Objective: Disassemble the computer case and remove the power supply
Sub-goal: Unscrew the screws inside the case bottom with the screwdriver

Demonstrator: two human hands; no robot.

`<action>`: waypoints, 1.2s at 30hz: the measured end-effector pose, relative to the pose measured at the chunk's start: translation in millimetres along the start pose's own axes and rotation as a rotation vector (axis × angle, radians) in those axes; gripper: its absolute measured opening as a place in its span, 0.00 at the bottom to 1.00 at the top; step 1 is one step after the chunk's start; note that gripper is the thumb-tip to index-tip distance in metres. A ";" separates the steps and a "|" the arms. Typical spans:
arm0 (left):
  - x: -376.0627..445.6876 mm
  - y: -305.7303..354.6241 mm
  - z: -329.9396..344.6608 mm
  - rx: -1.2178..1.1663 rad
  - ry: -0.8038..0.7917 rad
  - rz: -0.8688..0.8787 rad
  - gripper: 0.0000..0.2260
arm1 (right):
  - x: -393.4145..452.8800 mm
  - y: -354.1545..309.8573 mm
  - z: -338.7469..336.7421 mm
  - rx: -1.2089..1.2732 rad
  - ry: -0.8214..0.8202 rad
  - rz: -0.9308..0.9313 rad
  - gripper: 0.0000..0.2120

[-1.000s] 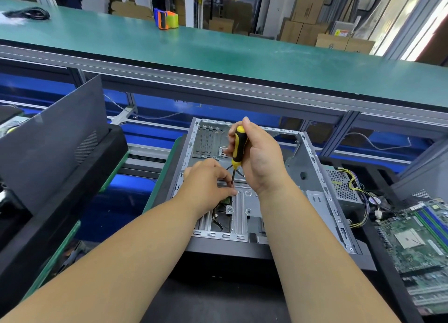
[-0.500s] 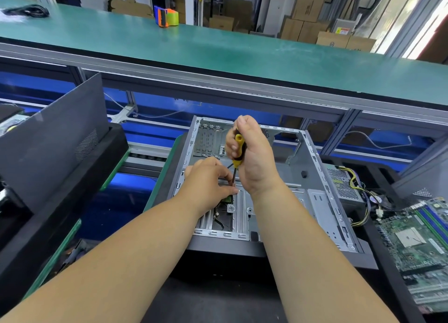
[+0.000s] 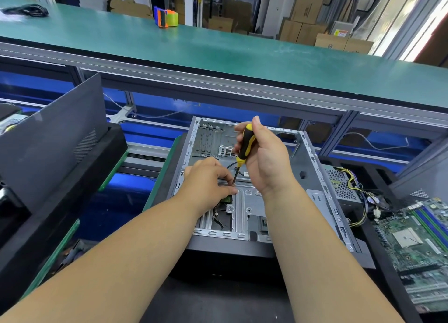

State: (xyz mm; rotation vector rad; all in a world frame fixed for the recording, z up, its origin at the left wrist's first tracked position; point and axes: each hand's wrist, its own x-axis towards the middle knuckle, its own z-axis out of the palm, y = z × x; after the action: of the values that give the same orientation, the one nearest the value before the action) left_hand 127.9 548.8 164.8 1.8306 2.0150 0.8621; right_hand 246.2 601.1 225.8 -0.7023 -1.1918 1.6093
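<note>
While the right hand [image 3: 264, 162] grips the near-upright screwdriver [image 3: 243, 148], its tip meets the case floor [image 3: 249, 201] beside the left hand's [image 3: 208, 179] pinching fingertips [image 3: 231, 191].

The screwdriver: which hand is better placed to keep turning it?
Probably the right hand: it grips the screwdriver handle upright over the computer case, while the left hand pinches near its tip.

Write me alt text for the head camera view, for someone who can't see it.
A person's right hand holds a yellow and black screwdriver upright inside an open computer case, while the left hand pinches near its tip. A power supply and a motherboard lie to the right.
</note>
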 end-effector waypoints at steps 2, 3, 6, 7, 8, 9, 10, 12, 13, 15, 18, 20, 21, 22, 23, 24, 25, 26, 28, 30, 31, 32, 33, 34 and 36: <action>0.3 -0.1 0.3 0.012 0.004 0.001 0.07 | 1.2 0.5 -0.5 0.021 -0.018 0.008 0.20; 0.5 -0.1 0.4 0.016 0.005 0.001 0.08 | 1.6 1.0 -0.5 0.026 -0.030 0.007 0.21; 1.2 -0.5 0.8 0.010 0.008 -0.004 0.08 | 4.0 3.2 1.2 0.064 -0.047 -0.016 0.23; 1.4 -0.7 1.1 0.010 0.009 -0.005 0.08 | 5.3 3.7 1.9 0.080 -0.051 -0.021 0.23; 1.6 -0.9 1.4 0.010 0.010 -0.006 0.08 | 6.8 3.7 2.6 0.096 -0.059 -0.017 0.21; 1.7 -1.1 1.7 0.010 0.011 -0.006 0.08 | 8.3 3.7 3.0 0.109 -0.072 -0.007 0.20; 1.9 -1.3 1.9 0.011 0.011 -0.006 0.08 | 9.8 3.5 3.3 0.116 -0.092 0.005 0.19; 2.0 -1.7 2.1 0.013 0.011 -0.002 0.08 | 12.4 3.2 2.8 0.106 -0.136 0.022 0.18; 1.9 -1.8 2.1 0.012 0.010 -0.001 0.08 | 13.5 3.1 2.1 0.092 -0.152 0.026 0.19; 1.9 -1.7 2.0 0.007 0.009 -0.003 0.09 | 15.1 2.3 1.6 0.065 -0.167 0.030 0.21; 1.8 -0.6 1.3 0.010 0.008 -0.008 0.09 | 16.0 -1.3 2.8 0.024 -0.170 0.052 0.24; 1.4 -0.3 0.9 0.009 0.007 -0.011 0.09 | 15.2 -3.0 4.9 -0.017 -0.149 0.093 0.28; 1.0 -0.2 0.5 0.003 0.007 -0.013 0.09 | 14.2 -2.7 6.7 -0.037 -0.140 0.111 0.29; 0.7 0.0 0.0 -0.001 0.006 -0.015 0.09 | 13.1 -1.9 8.9 -0.045 -0.140 0.119 0.31; 0.4 0.4 -0.4 -0.003 0.004 -0.016 0.10 | 12.0 -0.5 11.1 -0.040 -0.148 0.115 0.32; 0.2 0.8 -0.8 0.003 0.002 -0.015 0.10 | 10.8 1.0 13.1 -0.025 -0.163 0.104 0.34; 0.3 1.3 -1.1 0.014 0.000 -0.015 0.11 | 9.5 2.2 14.7 0.001 -0.181 0.093 0.35; 0.5 1.9 -1.4 0.027 -0.002 -0.014 0.10 | 8.3 3.1 15.4 0.034 -0.200 0.082 0.36; 0.5 2.6 -1.8 0.034 -0.005 -0.016 0.10 | 6.1 5.0 13.5 0.062 -0.215 0.048 0.31; -0.1 2.4 -1.8 0.017 -0.004 -0.017 0.10 | 2.9 5.6 9.9 0.023 -0.178 0.007 0.19; -0.5 2.3 -1.8 0.009 -0.002 -0.018 0.10 | 1.7 5.1 7.8 0.008 -0.150 -0.006 0.15; -0.8 2.3 -1.8 0.004 0.000 -0.019 0.10 | 1.0 4.4 5.8 -0.003 -0.123 -0.016 0.12; -0.9 2.3 -1.8 0.001 0.000 -0.020 0.09 | 0.5 3.3 3.7 -0.015 -0.101 -0.024 0.11; -0.9 2.2 -1.7 0.002 -0.001 -0.020 0.08 | 0.1 1.8 2.2 -0.026 -0.086 -0.027 0.11; -0.3 1.7 -1.3 0.008 -0.004 -0.018 0.08 | -1.0 -0.8 0.6 -0.030 -0.067 -0.023 0.12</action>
State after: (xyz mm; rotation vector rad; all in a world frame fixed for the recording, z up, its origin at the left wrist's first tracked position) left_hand 128.5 548.2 166.8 1.8146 2.0317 0.8460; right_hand 246.3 600.0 226.6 -0.6559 -1.2708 1.6091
